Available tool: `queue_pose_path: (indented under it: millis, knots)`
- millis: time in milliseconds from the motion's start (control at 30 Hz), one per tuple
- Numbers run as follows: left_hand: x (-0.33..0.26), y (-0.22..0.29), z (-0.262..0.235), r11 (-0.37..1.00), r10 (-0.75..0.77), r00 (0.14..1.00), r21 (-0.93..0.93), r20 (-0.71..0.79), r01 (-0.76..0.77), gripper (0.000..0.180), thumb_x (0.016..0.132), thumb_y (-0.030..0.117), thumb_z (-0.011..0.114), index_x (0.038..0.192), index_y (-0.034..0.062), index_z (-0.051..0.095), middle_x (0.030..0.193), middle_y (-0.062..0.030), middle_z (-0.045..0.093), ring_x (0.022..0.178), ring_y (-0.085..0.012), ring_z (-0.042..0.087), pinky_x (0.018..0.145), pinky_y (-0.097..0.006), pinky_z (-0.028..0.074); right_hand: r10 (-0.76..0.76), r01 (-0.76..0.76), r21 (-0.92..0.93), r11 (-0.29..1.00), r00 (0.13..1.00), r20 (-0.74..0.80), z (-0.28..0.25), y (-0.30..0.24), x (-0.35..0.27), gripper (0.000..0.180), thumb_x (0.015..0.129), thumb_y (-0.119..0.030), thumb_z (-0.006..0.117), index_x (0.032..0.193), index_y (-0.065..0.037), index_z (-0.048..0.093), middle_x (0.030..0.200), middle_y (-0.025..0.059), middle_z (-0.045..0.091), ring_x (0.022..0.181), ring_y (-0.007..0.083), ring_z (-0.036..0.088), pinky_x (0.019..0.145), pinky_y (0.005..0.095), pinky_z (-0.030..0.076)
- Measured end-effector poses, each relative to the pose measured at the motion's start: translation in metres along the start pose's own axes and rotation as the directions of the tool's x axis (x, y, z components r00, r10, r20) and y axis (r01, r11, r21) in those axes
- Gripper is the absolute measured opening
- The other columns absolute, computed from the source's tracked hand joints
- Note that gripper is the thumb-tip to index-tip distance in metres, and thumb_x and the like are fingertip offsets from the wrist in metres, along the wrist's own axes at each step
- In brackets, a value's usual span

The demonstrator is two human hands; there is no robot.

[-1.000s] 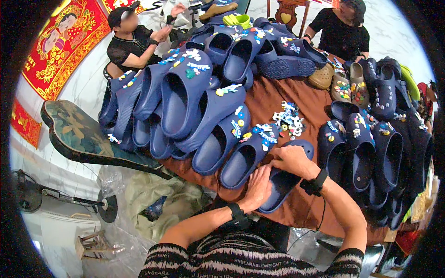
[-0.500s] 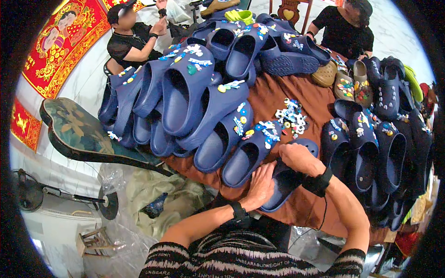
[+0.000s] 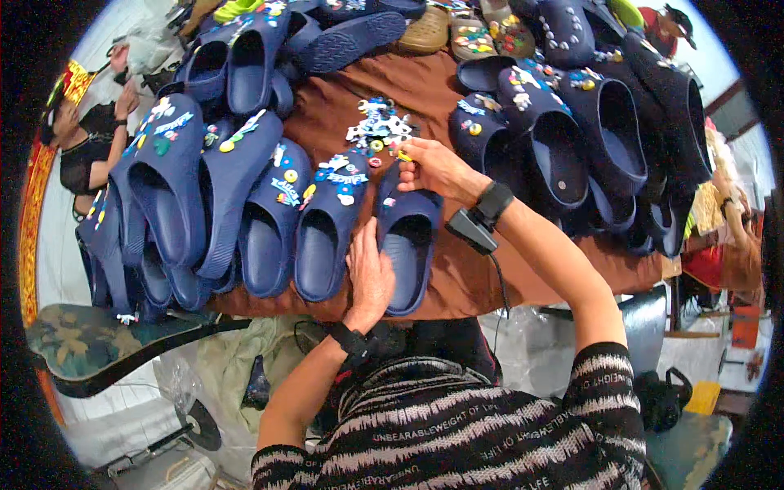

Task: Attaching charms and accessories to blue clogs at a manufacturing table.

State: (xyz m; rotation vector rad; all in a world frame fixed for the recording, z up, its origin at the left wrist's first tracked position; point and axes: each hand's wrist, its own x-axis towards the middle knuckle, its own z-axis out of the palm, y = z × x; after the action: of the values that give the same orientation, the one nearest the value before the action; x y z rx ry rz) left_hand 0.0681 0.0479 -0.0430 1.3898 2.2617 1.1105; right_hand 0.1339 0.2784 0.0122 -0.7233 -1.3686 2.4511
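In front of me on the brown cloth lies a navy slip-on clog (image 3: 410, 253), its toe pointing away from me. My left hand (image 3: 371, 273) rests along its left side, fingers stretched out between it and the neighbouring navy clog (image 3: 318, 249), which has colourful charms on its upper. Over the toe, my right hand (image 3: 441, 170) is closed in a pinch, with a small yellow charm (image 3: 404, 156) showing at the fingertips. Part of the toe is hidden under that hand. Just beyond it sits a heap of loose white, blue and black charms (image 3: 380, 122).
Decorated navy clogs (image 3: 167, 204) are stacked on the left, and more (image 3: 559, 155) stand on the right. A brown clog (image 3: 425, 31) is at the back. A cable hangs from the black device (image 3: 472, 231) at my right wrist. Another person (image 3: 90, 147) sits at the left.
My view has turned to the right. The right hand has shifted toward the charm heap, and a yellow charm now shows in its fingers. My left hand stays at the clog's left side.
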Motion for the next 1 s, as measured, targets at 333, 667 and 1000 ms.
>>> queue_pose_path:
  millis: [333,667,1000]
  knots:
    - [-0.004,-0.005,0.000,0.997,0.048,0.998,-0.060,0.028,-0.046,0.062,0.087,0.004,0.050,0.147,0.0001,0.035,0.143,-0.0226,0.044,0.134,-0.0405,0.039,0.111,-0.050,0.030,-0.162,0.183,0.258,0.949,0.982,-0.101,-0.044,-0.028,0.017,0.015,0.101,-0.018,0.050,0.096,-0.004,0.054,0.081,0.0069,0.057,0.076,0.0206,0.061,0.078,0.0420,0.059]
    - [0.017,0.009,-0.035,0.930,0.048,0.997,-0.366,0.057,-0.024,0.054,0.098,0.016,0.058,0.145,-0.0038,0.041,0.147,-0.0189,0.045,0.137,-0.0278,0.044,0.115,-0.037,0.033,-0.482,0.421,-0.238,0.875,0.805,-0.347,-0.051,-0.038,0.036,0.017,0.098,-0.017,0.047,0.101,-0.004,0.057,0.072,0.0086,0.058,0.060,0.0204,0.058,0.054,0.0353,0.053]
    - [0.069,0.014,-0.108,-0.242,-0.295,0.926,-0.956,0.235,0.166,0.037,0.100,0.025,0.050,0.124,-0.0016,0.055,0.126,-0.0206,0.058,0.125,-0.0375,0.053,0.113,-0.053,0.039,-0.606,0.154,-0.919,0.361,0.788,-0.106,-0.086,-0.024,0.090,0.032,0.096,-0.023,0.056,0.113,0.003,0.063,0.097,0.0191,0.071,0.091,0.0288,0.071,0.082,0.0392,0.054]
